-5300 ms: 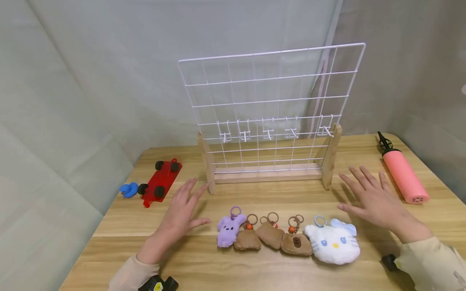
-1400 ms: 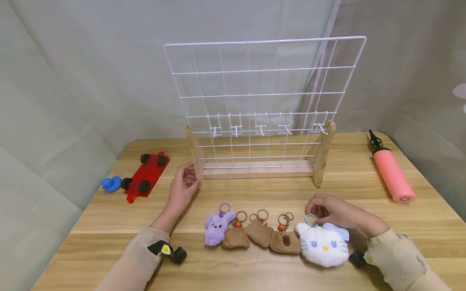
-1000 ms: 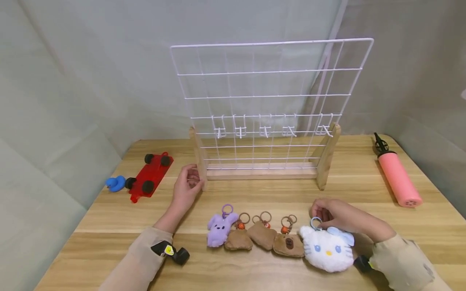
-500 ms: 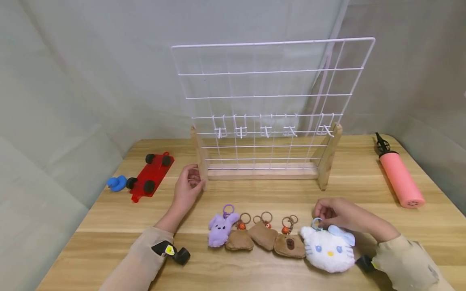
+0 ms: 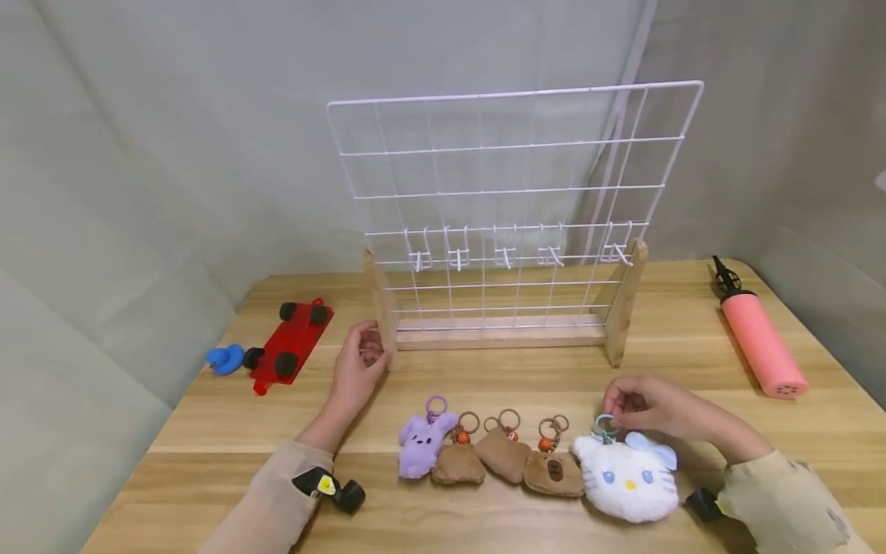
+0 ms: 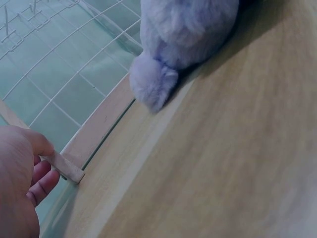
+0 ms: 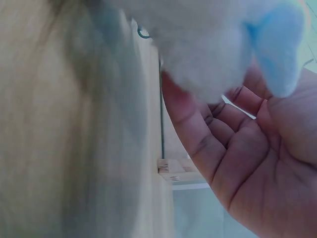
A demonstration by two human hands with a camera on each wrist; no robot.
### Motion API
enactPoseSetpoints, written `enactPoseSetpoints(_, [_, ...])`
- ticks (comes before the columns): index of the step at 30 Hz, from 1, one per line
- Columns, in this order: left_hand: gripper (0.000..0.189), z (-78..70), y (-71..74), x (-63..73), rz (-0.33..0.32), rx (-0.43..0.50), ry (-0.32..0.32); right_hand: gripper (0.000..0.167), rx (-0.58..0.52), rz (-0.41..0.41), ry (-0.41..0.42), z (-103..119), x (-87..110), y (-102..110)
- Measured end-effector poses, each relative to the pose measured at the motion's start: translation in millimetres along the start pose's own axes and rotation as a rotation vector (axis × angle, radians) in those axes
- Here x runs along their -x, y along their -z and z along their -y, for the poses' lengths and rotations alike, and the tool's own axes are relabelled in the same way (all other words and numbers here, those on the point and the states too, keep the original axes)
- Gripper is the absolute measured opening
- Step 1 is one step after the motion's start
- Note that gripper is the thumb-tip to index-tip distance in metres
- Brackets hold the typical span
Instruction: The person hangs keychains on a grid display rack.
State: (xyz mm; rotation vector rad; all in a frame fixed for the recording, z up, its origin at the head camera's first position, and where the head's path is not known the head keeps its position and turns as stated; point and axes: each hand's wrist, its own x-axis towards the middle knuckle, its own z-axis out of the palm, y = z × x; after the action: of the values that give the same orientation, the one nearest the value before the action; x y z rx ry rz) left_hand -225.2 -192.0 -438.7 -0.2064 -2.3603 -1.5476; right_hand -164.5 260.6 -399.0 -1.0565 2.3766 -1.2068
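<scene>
"What's that grid (image 5: 527, 191) made of?"
"Smooth white-coated metal wire, by its look, in matt wooden uprights (image 5: 625, 308)."
"And the white cat (image 5: 628, 486)?"
"Fluffy plush; the brown plushes (image 5: 504, 457) look shorter-napped."
"The surface (image 5: 484, 527)?"
"Smooth, wood-grained."
"And the pump (image 5: 763, 342)?"
"Smooth pink plastic, while the red toy car (image 5: 296, 338) looks glossy."

In the right wrist view, a blurred white cat-shaped plush keychain (image 7: 193, 42), cropped by the top edge, hides fingertips of the right hand (image 7: 252, 153).
</scene>
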Motion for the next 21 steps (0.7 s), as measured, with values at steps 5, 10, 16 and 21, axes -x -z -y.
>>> enactPoseSetpoints(5, [0.050, 0.6, -4.3, -0.5, 0.007, 0.003, -0.013, 0.008, 0.016, -0.026, -0.022, 4.4, 6.7, 4.4])
enactPoseSetpoints(10, [0.052, -0.5, -3.6, -1.3, 0.010, -0.019, 0.021, 0.011, 0.048, -0.053, -0.005, 11.0, 8.3, 10.3])
enactPoseSetpoints(16, [0.051, 1.2, -0.4, -0.3, 0.009, -0.031, 0.008, 0.009, 0.100, -0.063, -0.010, 22.0, 8.8, 18.3])
enactPoseSetpoints(21, [0.050, 2.2, -0.4, 0.4, 0.007, -0.025, 0.008, 0.008, 0.155, -0.081, 0.002, 32.1, 9.1, 24.7])
